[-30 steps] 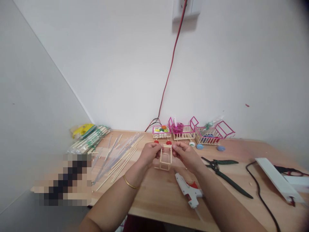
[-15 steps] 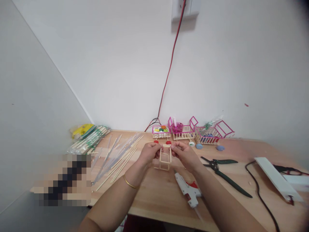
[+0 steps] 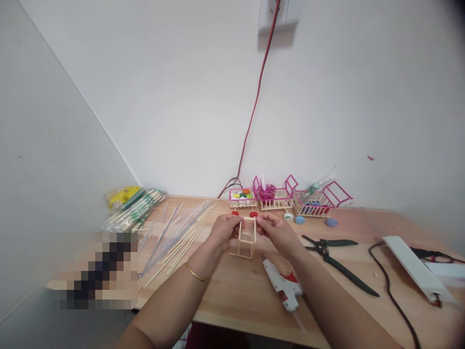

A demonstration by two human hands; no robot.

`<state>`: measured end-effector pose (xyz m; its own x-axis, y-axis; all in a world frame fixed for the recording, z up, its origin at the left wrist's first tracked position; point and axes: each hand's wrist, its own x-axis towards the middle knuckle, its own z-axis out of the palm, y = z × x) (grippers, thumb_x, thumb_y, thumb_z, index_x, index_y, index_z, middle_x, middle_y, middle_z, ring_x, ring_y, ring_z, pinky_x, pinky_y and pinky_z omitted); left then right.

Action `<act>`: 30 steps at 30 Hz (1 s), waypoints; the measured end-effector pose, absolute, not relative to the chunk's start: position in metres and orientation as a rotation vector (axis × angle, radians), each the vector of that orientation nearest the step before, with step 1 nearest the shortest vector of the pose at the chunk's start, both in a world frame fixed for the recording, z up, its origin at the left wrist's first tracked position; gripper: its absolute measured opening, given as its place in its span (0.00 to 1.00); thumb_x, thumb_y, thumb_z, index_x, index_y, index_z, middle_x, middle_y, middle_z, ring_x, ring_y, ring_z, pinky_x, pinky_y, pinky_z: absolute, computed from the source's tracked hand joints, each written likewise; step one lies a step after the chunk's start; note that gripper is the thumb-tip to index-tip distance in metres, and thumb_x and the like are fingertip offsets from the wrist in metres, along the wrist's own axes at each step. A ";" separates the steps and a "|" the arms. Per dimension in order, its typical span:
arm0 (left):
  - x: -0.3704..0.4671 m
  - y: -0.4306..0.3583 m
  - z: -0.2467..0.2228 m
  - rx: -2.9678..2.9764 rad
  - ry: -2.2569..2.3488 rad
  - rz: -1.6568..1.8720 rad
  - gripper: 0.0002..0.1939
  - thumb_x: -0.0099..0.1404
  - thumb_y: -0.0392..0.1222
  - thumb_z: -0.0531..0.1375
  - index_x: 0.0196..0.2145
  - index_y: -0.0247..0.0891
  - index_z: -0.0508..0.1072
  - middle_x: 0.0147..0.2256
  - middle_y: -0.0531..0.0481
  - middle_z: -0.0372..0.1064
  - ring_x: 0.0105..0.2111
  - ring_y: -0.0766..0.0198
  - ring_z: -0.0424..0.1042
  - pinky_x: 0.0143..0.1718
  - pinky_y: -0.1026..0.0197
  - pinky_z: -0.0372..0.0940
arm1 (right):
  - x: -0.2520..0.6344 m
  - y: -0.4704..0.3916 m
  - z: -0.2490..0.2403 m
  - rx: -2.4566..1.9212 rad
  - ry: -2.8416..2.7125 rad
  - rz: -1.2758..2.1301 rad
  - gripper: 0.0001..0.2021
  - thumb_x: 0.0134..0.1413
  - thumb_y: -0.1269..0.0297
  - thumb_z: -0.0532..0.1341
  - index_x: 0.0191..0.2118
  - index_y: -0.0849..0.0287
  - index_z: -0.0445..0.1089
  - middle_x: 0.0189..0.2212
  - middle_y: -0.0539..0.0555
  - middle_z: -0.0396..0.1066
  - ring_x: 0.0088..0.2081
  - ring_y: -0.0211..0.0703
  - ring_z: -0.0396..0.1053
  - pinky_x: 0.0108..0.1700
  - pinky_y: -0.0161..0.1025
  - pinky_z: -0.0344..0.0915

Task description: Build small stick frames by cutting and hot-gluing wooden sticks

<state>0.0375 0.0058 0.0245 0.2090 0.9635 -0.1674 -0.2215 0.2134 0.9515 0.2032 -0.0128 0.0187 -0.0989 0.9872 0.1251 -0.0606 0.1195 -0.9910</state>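
Between my two hands, over the middle of the table, is a small box-shaped frame of thin wooden sticks (image 3: 247,240). My left hand (image 3: 228,229) pinches its far left corner. At the far right corner, the fingers of my right hand (image 3: 273,230) are closed on it too. A short stick pokes out from the frame's lower left. Just below my right hand lies a white glue gun (image 3: 283,286) with a red trigger and a glue stick in its rear end. Beyond my fingertips are two red bottle caps (image 3: 253,214), part of a small cart.
Loose sticks (image 3: 191,237) and clear glue sticks lie left, near bagged skewers (image 3: 140,208). Stick carts (image 3: 276,199) with pink rims line the wall. Green-handled pruning shears (image 3: 350,276), a black cord (image 3: 390,286) and a white power strip (image 3: 412,266) occupy the right.
The stick frame has shifted slightly left and tilted a little in my fingers. Both hands keep nearly the same place and grip.
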 end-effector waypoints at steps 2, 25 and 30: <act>0.037 0.007 0.024 0.976 0.982 1.035 0.13 0.49 0.46 0.62 0.19 0.32 0.68 0.17 0.53 0.63 0.14 0.75 0.56 0.16 0.69 0.48 | 0.203 -0.013 0.019 -1.032 -1.317 1.199 0.15 0.48 0.51 0.61 0.31 0.59 0.66 0.21 0.47 0.64 0.24 0.34 0.61 0.29 0.34 0.57; 0.033 0.012 0.021 0.953 0.972 1.014 0.16 0.48 0.50 0.64 0.21 0.32 0.68 0.20 0.52 0.65 0.15 0.75 0.57 0.16 0.69 0.49 | 0.198 -0.013 0.030 -1.218 -1.676 0.613 0.10 0.53 0.55 0.54 0.29 0.56 0.65 0.22 0.49 0.65 0.25 0.40 0.62 0.30 0.37 0.57; 0.030 0.013 0.021 0.957 0.965 1.010 0.18 0.48 0.51 0.64 0.22 0.32 0.68 0.20 0.52 0.64 0.15 0.76 0.56 0.16 0.70 0.48 | 0.206 -0.010 0.030 -1.226 -1.610 0.633 0.10 0.53 0.55 0.54 0.30 0.56 0.63 0.24 0.50 0.65 0.27 0.40 0.62 0.31 0.36 0.58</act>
<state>0.0298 0.0133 0.0206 0.2367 0.9533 -0.1875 -0.2303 0.2425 0.9424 0.2059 -0.0101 0.0300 -0.0135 0.9227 0.3852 0.4138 0.3558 -0.8379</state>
